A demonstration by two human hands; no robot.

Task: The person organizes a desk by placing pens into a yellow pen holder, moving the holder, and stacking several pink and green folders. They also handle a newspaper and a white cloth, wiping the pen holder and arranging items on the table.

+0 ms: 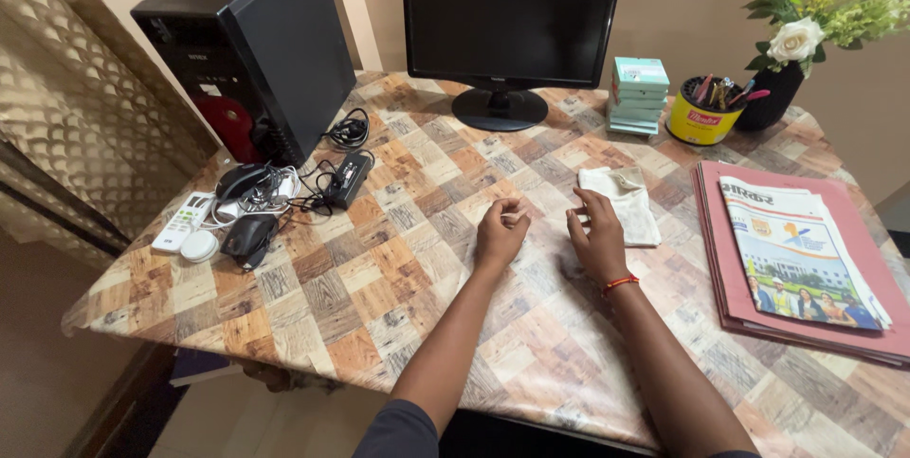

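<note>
My left hand (500,229) rests on the wood-pattern table cover (379,268) with its fingers curled in; I cannot tell if a small pale thing sits at the fingertips. My right hand (597,235), with a red-orange thread on the wrist, lies beside it, fingers loosely bent and apart, touching the left edge of a folded whitish cloth (626,202). The two hands are a short gap apart near the middle of the table.
A black monitor (512,17) stands at the back, a black computer tower (256,50) at back left with mice, cables and a white remote (182,221) in front. Right: pink folders under a newspaper (796,259), yellow pen holder (703,112), stacked boxes (637,96), flower vase (773,93).
</note>
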